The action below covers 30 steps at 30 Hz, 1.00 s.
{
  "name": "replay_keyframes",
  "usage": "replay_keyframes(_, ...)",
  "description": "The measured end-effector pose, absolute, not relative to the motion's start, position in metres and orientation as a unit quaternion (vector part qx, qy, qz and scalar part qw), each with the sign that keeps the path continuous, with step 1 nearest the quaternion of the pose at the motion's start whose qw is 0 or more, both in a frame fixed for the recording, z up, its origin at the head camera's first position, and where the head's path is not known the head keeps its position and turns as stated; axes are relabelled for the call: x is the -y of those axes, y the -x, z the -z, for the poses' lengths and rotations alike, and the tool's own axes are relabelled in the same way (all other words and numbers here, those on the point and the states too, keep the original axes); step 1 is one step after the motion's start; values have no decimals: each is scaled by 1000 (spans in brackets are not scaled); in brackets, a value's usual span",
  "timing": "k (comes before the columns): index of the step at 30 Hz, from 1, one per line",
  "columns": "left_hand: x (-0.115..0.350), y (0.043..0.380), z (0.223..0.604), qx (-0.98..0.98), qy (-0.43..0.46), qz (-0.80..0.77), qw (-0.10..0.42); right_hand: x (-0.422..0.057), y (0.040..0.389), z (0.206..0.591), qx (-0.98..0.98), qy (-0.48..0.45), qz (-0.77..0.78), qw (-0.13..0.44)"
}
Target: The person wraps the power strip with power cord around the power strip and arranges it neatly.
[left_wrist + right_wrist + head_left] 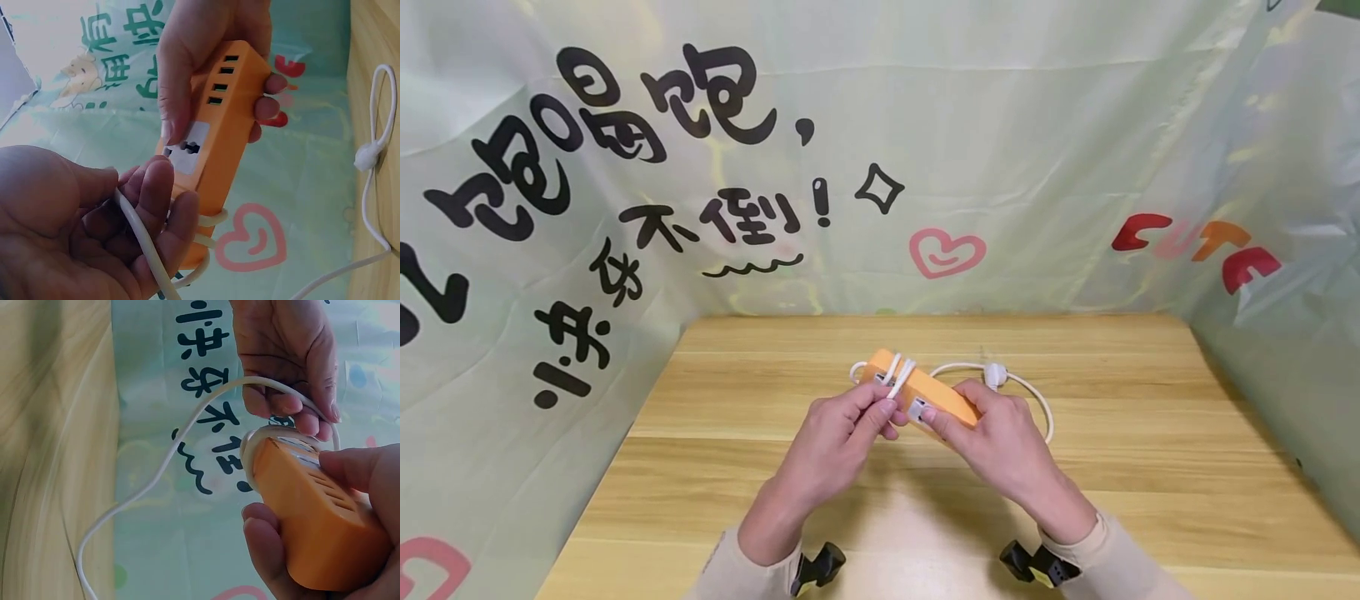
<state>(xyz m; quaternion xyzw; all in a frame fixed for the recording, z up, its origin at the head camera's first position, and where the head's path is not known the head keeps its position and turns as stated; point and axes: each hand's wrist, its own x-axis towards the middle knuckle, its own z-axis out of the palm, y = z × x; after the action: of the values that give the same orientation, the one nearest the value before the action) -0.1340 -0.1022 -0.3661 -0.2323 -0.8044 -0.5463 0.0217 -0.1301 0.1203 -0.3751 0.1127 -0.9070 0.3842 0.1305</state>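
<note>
An orange power strip with white socket plates and several USB slots is held up over the table by my right hand, its thumb on the socket face and fingers round the back. My left hand pinches the white cord between thumb and fingers, beside the far end of the strip. A few turns of cord circle that end. From the strip the loose cord runs down to the table, where the white plug lies behind my right hand.
The wooden table spreads beneath both hands. A pale fabric backdrop with printed writing and hearts stands behind it and along both sides. Black wrist cameras sit at both sleeves.
</note>
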Motion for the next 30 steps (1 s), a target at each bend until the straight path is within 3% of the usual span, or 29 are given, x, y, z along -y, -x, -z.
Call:
replay_keyframes(9,97,133,373,829,212,517,23,-120,131,377,901,-108,-401,126)
replay_keyframes(17,97,136,375,864,209,450,84,-121,132,374,895,-84,-419,125)
replay_keyframes(24,97,137,378,845,260,465,38,-125,135,372,873,-50,-469,128)
replay_keyframes(30,96,136,378,838,247,486,30,-125,134,370,846,-44,-523,90)
